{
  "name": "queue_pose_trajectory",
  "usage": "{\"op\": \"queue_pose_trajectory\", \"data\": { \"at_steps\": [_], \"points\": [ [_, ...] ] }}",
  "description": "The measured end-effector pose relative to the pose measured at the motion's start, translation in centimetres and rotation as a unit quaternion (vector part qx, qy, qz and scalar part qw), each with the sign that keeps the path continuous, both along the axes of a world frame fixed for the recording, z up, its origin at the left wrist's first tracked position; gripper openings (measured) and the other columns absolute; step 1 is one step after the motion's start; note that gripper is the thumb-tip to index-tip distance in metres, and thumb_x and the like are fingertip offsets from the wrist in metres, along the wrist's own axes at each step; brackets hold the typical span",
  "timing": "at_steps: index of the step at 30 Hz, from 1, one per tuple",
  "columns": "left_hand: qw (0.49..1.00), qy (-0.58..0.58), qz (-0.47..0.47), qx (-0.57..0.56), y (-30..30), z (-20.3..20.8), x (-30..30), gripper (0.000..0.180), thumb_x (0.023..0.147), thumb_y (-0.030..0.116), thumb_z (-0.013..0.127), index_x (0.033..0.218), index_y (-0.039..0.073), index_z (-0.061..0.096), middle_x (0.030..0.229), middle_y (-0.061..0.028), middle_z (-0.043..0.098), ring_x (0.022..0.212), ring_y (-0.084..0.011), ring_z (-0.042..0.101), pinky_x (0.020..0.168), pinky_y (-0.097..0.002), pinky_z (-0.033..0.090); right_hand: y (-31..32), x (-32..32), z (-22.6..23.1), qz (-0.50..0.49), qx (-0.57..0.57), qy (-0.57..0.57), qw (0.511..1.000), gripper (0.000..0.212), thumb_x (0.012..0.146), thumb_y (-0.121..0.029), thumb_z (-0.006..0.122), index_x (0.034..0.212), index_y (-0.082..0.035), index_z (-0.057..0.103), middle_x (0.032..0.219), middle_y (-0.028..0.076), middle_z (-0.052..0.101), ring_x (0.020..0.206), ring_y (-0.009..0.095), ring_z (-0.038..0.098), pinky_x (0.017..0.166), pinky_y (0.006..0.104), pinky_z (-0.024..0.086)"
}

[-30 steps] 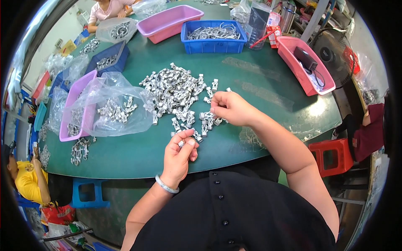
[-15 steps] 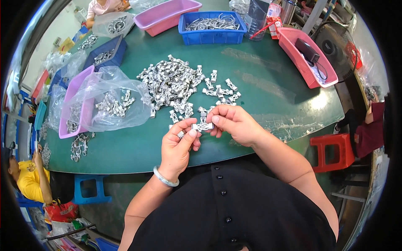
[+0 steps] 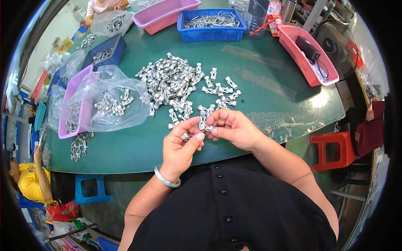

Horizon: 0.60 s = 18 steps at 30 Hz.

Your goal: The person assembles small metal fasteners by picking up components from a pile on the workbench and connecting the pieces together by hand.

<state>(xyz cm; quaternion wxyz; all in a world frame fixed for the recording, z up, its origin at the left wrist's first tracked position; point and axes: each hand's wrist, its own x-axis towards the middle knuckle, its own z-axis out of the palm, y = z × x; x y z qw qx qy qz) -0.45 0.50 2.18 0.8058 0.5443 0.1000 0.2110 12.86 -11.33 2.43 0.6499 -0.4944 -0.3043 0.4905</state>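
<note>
Head view: left hand [image 3: 181, 146] and right hand [image 3: 233, 128] meet over near edge of green round surface [image 3: 268, 100]. Both hands pinched together on small silver metal clip [image 3: 204, 122]; clip mostly hidden by fingertips, shape hard to read. Second small metal piece at left thumb, unclear. Heap of same silver clips [image 3: 176, 81] just beyond hands. Clear plastic bag [image 3: 109, 100] with more clips lies over pink tray [image 3: 72, 104], left. Blue bin [image 3: 211, 25] far edge, contents blurred.

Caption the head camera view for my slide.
Both hands, left hand and right hand, pinch a small metal part above a green table.
</note>
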Motion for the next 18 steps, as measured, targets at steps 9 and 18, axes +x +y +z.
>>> {"op": "queue_pose_trajectory", "data": {
  "at_steps": [9, 18],
  "points": [
    [0.999, 0.009, 0.009, 0.051, -0.09, -0.13, -0.05, 0.029, 0.08, -0.002, 0.054, 0.109, -0.003, 0.049, 0.081, -0.0064, 0.055, 0.063, -0.0099, 0.052, 0.054, -0.0204, 0.043, 0.1, -0.16, -0.04, 0.007, 0.003, -0.001, 1.0, 0.014, 0.082, -0.002, 0.051, 0.095, -0.001, 0.05, 0.08, 0.003, 0.056, 0.074, 0.009, 0.054, 0.065, 0.0232, 0.045],
    [0.998, 0.045, 0.023, 0.032, 0.0, 0.21, 0.1, 0.023, 0.082, 0.003, 0.054, 0.104, -0.003, 0.052, 0.079, -0.0036, 0.055, 0.059, -0.006, 0.049, 0.05, -0.0181, 0.04, -0.22, -0.62, 0.27, 0.028, -0.033, 0.035, 0.998, 0.014, 0.082, -0.004, 0.052, 0.096, 0.001, 0.05, 0.08, 0.008, 0.06, 0.068, 0.011, 0.056, 0.062, 0.0232, 0.046]
  ]
}}
